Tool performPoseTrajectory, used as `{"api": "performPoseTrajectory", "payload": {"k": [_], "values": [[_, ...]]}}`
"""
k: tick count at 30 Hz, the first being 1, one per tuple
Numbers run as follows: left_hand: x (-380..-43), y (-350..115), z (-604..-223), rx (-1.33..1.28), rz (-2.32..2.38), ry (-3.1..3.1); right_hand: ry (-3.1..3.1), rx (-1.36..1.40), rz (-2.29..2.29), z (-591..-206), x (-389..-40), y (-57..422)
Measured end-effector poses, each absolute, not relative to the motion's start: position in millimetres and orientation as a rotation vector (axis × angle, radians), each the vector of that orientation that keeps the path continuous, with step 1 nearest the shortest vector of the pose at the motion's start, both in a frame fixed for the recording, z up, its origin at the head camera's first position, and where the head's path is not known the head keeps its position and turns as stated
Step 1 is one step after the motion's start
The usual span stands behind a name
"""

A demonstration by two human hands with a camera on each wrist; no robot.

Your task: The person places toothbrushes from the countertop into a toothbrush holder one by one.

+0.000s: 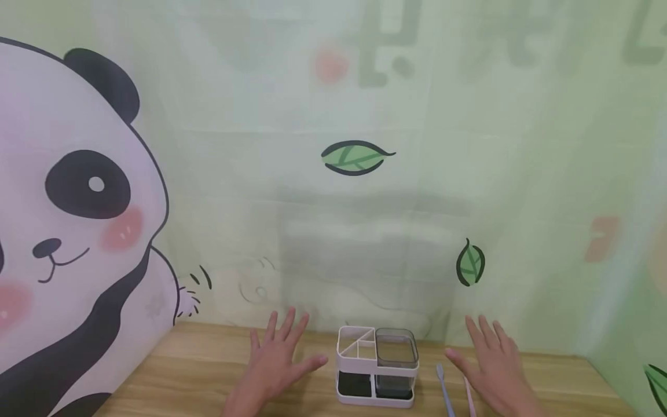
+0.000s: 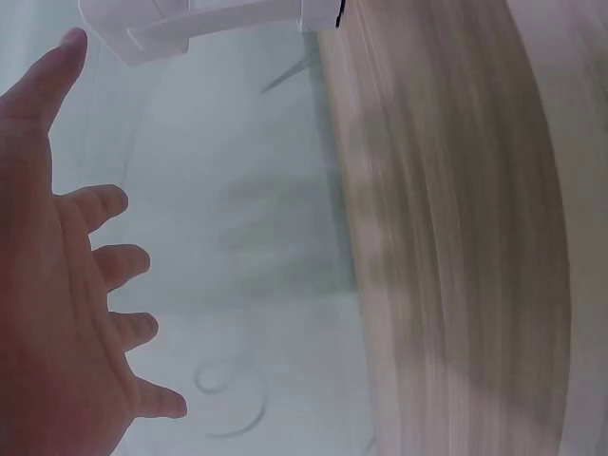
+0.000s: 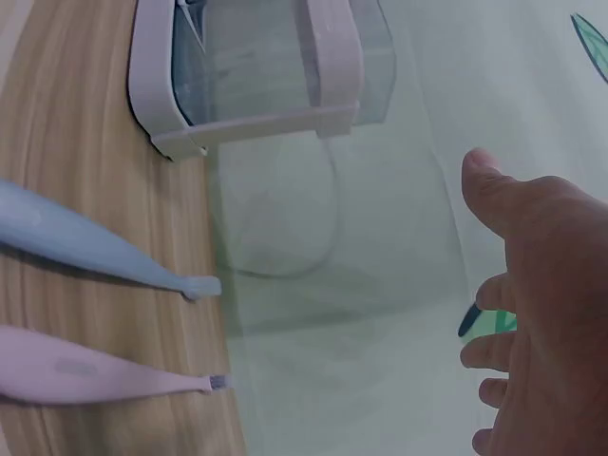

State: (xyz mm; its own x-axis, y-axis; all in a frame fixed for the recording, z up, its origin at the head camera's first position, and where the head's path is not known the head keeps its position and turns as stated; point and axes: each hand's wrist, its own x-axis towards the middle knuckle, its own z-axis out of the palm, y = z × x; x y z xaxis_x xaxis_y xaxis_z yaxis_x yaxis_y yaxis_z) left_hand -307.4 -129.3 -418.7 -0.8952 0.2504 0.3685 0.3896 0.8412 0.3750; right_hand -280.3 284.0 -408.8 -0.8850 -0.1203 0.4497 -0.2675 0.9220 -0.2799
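Note:
A white toothbrush holder with a divided top and a clear grey cup stands on the table between the two hands. To its left, my left hand is spread with the thumb toward the holder, holding nothing. On the other side my right hand is spread too, its thumb pointing left, nothing in it. Between the holder and the right hand lie a blue toothbrush and a pink toothbrush. Both brushes show in the right wrist view, the blue one nearer the holder.
The wooden table ends at a pale green cloth backdrop printed with leaves and a large panda. The cloth also covers the right side.

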Motion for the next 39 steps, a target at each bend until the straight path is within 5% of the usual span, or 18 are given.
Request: {"api": "performPoseTrajectory", "payload": {"k": [23, 39], "values": [[-309, -124, -421, -0.505, -0.743, -2.69, -2.734, 0.219, 0.662, -396, -276, 337], [-310, -109, -420, -0.57, -1.262, -2.489, -2.966, -0.003, 0.985, -391, -276, 363]]}}
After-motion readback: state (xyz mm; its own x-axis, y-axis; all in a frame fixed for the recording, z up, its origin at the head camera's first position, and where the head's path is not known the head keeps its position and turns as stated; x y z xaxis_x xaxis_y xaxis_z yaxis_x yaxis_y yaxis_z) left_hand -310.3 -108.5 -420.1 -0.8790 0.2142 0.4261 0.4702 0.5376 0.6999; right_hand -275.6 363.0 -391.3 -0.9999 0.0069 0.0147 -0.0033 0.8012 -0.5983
